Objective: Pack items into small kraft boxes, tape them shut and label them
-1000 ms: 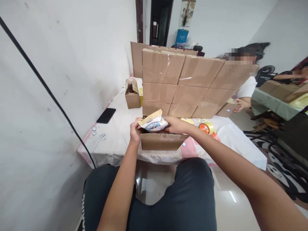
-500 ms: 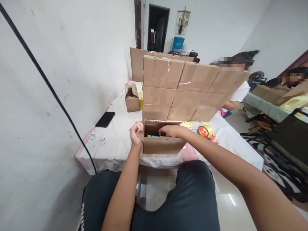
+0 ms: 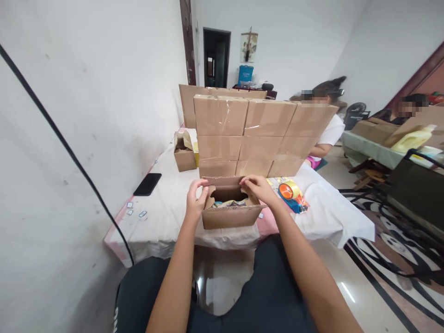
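A small cardboard box (image 3: 231, 219) stands at the table's front edge with its top uncovered. Its back flap is raised, and the side flaps lean inward. Inside lie some items in printed wrapping (image 3: 229, 203), mostly hidden by the walls. My left hand (image 3: 196, 198) is closed on the box's left upper corner, thumb and fingers at the flap. On the opposite side, my right hand (image 3: 258, 188) pinches the cardboard near the back right corner.
A wall of stacked, taped cartons (image 3: 260, 132) rises behind the box. Left are a black phone (image 3: 147, 184) and another opened carton (image 3: 184, 159). To the right lie a tape dispenser (image 3: 288, 190) and white cloth. A person in white (image 3: 331, 132) sits beyond the stack.
My right hand has come out of the box to its back right corner. The side flaps now lean inward. My left hand has shifted along the left flap. The view has tilted slightly.
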